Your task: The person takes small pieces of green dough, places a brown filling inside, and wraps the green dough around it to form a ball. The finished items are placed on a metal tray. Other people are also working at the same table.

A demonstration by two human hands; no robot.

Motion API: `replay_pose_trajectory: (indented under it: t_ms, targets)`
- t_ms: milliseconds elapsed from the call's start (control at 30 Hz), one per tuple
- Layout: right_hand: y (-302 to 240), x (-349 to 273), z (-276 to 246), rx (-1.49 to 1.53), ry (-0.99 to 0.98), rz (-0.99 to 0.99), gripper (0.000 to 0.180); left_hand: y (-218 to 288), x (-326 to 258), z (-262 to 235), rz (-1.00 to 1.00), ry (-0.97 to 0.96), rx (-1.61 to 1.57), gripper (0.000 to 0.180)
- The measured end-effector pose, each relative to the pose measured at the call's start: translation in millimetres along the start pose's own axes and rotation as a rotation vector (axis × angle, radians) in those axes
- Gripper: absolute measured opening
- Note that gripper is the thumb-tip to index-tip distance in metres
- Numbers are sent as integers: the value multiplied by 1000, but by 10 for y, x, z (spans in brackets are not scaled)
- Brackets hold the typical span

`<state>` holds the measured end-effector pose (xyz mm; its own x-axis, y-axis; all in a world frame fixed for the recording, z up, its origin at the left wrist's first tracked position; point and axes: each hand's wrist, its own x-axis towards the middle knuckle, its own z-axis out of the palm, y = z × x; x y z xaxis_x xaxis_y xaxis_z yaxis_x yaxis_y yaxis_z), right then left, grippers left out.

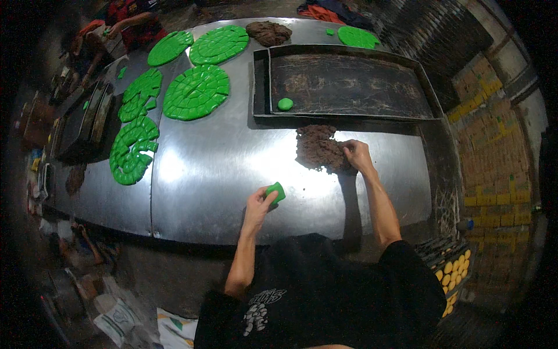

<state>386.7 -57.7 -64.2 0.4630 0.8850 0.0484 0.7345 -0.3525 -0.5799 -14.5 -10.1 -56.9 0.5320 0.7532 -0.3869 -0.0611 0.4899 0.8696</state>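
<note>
From my remote seat I look down on a silvery metal desk [203,192]. My left grip [257,203] pinches a green dough piece [276,192] between thumb and fingers, over the near part of the desk, left of and nearer than a brown crumbly mass [315,149]. My right grip [358,156] is curled at that mass's right edge; I cannot tell whether crumbs are caught between its fingertips. Just beyond the mass sits a dark rectangular tray [354,81], 1 green ball [285,104] near its front left corner.

I judge the step in hand to be taking a portion from the mass. To do it well, I would gather crumbs from the edge, press them into 1 compact lump before lifting, and hold the dough lightly, avoiding dents and stray bits.
</note>
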Motion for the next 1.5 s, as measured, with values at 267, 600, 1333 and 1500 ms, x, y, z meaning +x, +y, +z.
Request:
replay_pose_trajectory:
  t_ms: [267,600,1333,1500]
  targets:
    - [-175,-391,-249,1183,-12,350,31,68,187,287,-11,34,-66,47]
    - [-1376,-920,148,132,52,-451,29,0,619,983,-131,-104,-209,41]
    - [-1673,-1028,465,491,-222,-270,11,-225,17,312,275,-190,322,45]
    - [-2061,-1113,234,474,-510,-489,27,51,-434,251,-13,-168,-208,50]
